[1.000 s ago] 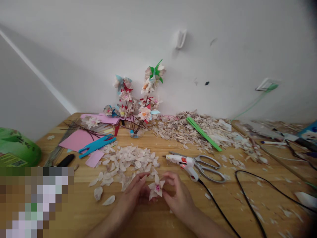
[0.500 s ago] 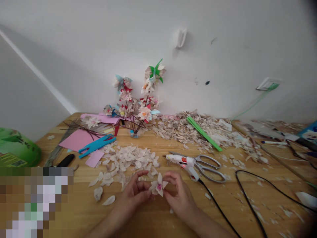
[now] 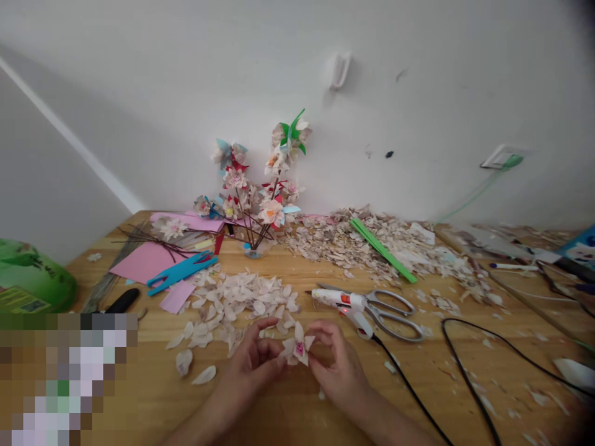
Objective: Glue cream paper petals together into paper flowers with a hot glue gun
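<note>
Between my two hands is a small handmade flower (image 3: 298, 347) with pale pointed petals and a magenta centre. My left hand (image 3: 258, 359) pinches it from the left with thumb and fingers closed on a petal. From the other side my right hand (image 3: 335, 356) grips its right petals between thumb and fingertips. Just beyond the hands lies a spread of loose pale petals (image 3: 246, 300). To the right of them a white glue gun (image 3: 339, 299) with a small red light rests against silver-handled scissors (image 3: 395, 316).
Finished flowers on twigs (image 3: 274, 214) stand in a small clear holder near the wall. Scraps (image 3: 334, 241) pile at the back, under a green paper strip (image 3: 383, 251). Pink paper (image 3: 142, 266) and blue paper (image 3: 181, 271) lie left. A black cord (image 3: 411, 390) runs rightward from the glue gun.
The flower has tilted very slightly between my fingers. Both hands keep nearly the same place and hold, and nothing else on the table has moved.
</note>
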The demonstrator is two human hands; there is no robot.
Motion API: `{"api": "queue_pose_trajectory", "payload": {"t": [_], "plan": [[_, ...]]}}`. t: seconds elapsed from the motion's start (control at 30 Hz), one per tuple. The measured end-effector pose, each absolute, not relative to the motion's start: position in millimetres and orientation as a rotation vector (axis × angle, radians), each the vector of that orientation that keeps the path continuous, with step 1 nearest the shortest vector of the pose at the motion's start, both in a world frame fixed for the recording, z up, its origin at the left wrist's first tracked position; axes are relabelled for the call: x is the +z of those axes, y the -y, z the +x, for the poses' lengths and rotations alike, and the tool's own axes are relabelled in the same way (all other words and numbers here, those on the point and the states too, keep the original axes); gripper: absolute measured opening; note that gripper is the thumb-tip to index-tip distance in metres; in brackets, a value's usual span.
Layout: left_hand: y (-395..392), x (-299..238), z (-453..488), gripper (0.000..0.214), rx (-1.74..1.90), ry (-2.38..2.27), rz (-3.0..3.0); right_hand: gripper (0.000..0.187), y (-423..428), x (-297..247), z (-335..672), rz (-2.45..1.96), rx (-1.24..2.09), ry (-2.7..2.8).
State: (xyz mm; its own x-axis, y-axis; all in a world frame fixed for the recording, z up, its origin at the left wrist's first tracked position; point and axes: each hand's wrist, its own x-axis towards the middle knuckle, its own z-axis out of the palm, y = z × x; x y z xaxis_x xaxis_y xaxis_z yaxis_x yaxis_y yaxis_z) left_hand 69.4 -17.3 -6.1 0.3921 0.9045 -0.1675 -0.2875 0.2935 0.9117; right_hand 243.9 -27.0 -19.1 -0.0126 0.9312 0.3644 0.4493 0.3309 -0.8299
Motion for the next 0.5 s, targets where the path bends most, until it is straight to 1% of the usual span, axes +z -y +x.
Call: {"api": "queue_pose_trajectory", "payload": {"t": [0.5], "plan": [[16.0, -3.7, 71.6, 0.052, 0.996, -0.803, 0.922, 0.032, 26.4, -20.9, 242.6, -1.256, 0.641, 1.599]]}}
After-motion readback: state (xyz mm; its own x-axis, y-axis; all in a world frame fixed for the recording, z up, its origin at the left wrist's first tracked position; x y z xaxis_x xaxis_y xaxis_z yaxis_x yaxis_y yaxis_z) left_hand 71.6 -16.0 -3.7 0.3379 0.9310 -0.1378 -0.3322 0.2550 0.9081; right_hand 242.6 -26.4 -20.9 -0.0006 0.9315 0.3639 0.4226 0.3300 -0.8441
